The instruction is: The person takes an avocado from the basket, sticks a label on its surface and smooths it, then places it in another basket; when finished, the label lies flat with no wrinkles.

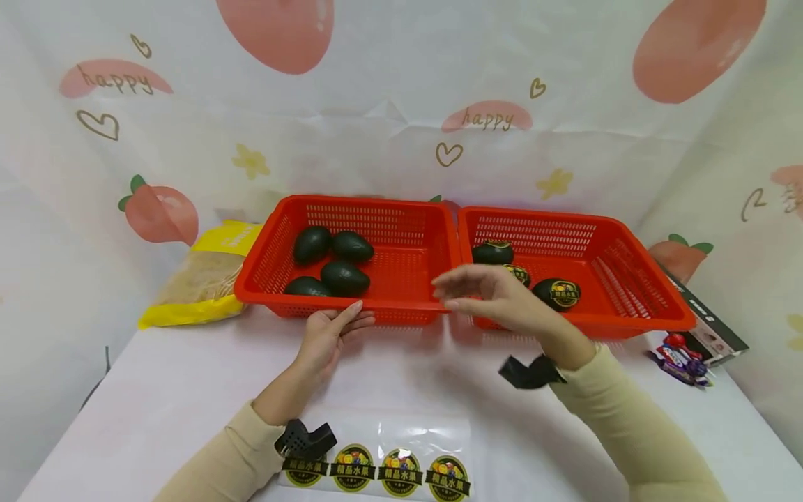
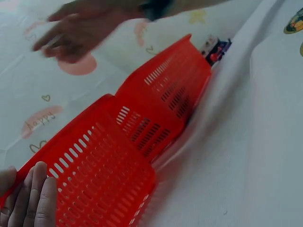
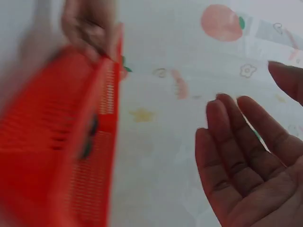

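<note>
With the thumb over the front rim and the fingers against the outer wall, my left hand point(image 1: 326, 338) grips the left red plastic basket point(image 1: 408, 305). Several dark green avocados point(image 1: 345, 279) lie in that basket, mostly on its left side. My right hand point(image 1: 502, 296) hovers near the meeting corners of the two baskets, fingers extended and thumb apart. Its palm point(image 3: 270, 198) shows bare in the right wrist view. Behind it, the right red basket point(image 1: 627, 324) contains avocados point(image 1: 544, 294) bearing black and gold round stickers; the hand hides part of them.
A clear sheet of round fruit stickers point(image 1: 401, 474) lies at the table's front. Left of the baskets leans a yellow-edged bag point(image 1: 201, 279). Wrapped candies point(image 1: 680, 359) and a dark box point(image 1: 715, 328) sit at the right. A printed cloth point(image 1: 376, 153) hangs behind.
</note>
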### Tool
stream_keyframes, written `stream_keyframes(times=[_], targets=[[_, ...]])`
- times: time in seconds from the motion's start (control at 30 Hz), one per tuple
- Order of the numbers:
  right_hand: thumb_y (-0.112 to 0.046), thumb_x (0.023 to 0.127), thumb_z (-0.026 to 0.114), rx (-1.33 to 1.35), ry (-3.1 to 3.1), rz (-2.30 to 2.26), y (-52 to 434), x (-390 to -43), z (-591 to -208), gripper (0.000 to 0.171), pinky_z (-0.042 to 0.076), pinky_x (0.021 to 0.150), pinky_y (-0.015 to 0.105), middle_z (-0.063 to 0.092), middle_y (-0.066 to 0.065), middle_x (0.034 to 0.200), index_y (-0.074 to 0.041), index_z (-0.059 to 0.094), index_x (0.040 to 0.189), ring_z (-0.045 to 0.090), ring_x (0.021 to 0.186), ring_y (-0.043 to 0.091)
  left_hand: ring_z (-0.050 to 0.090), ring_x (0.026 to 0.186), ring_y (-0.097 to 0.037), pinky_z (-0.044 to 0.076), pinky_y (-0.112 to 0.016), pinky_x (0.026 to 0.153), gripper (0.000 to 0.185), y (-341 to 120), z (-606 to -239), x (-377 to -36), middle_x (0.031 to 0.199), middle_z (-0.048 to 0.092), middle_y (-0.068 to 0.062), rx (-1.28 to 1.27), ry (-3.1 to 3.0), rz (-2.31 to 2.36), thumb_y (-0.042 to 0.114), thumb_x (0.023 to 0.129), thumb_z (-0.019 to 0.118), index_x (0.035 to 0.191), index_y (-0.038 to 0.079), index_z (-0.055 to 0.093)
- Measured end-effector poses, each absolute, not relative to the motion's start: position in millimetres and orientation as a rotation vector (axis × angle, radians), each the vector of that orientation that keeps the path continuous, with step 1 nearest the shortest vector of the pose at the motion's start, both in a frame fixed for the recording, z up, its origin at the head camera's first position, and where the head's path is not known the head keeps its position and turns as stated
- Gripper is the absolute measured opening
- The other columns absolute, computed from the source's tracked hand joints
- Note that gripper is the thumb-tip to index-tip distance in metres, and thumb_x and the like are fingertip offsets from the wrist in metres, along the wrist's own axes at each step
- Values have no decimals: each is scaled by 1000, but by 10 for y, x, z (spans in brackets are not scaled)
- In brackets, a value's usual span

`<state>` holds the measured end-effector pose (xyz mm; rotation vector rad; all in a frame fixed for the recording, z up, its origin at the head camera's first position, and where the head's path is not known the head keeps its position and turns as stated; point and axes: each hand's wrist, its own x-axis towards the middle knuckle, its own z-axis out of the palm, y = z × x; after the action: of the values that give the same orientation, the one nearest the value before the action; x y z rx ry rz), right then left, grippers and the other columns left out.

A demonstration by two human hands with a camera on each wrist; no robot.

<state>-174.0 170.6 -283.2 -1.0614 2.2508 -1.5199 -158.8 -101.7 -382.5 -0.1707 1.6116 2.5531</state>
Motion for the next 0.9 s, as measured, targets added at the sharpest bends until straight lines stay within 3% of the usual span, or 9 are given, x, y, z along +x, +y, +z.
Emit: stream_keyframes(times=[0.13,0.27,0.4,0.63,0.8,0.9], targets=[[-13,83,70,-1172,2401,-1238,1318,-2188,-2424,39,49,96,33,63,12,118,-2,60,119,60,111,18,71,72,-14,55,-31,81,14,-1025,-3854,-1604,72,72,0,-94,1697,2541,12,91,60,92,0,67],[-23,83,70,-1141,2486,-1005,835,-2652,-2350,46,42,104,38,59,9,127,-5,58,124,52,122,23,71,72,-13,56,-31,80,14,-1042,-3857,-1608,72,72,1,-56,1746,2532,12,91,59,85,8,70],[-29,84,70,-1068,2563,-808,402,-3021,-2509,54,39,106,36,52,8,135,-6,53,130,46,126,22,71,73,-13,55,-33,82,13,-1042,-3865,-1610,73,72,1,-69,1727,2516,14,91,60,85,9,70],[-20,84,69,-830,2600,-811,61,-3514,-2984,61,36,109,33,44,9,142,-5,44,138,41,130,22,71,74,-14,55,-30,83,15,-1012,-3908,-1645,74,72,0,-65,1661,2515,13,92,58,84,11,70],[-19,82,71,-754,2563,-823,-56,-3688,-3263,71,35,109,29,40,6,146,-12,36,144,38,134,18,71,74,-13,55,-28,81,23,-1027,-3929,-1640,74,72,1,-48,1593,2539,9,94,53,80,15,71],[-24,80,74,-806,2525,-778,-101,-3793,-3381,71,37,107,27,43,3,144,-17,40,142,41,130,15,71,73,-12,55,-27,81,26,-1029,-3925,-1657,74,73,1,-28,1577,2557,7,95,52,80,15,72]])
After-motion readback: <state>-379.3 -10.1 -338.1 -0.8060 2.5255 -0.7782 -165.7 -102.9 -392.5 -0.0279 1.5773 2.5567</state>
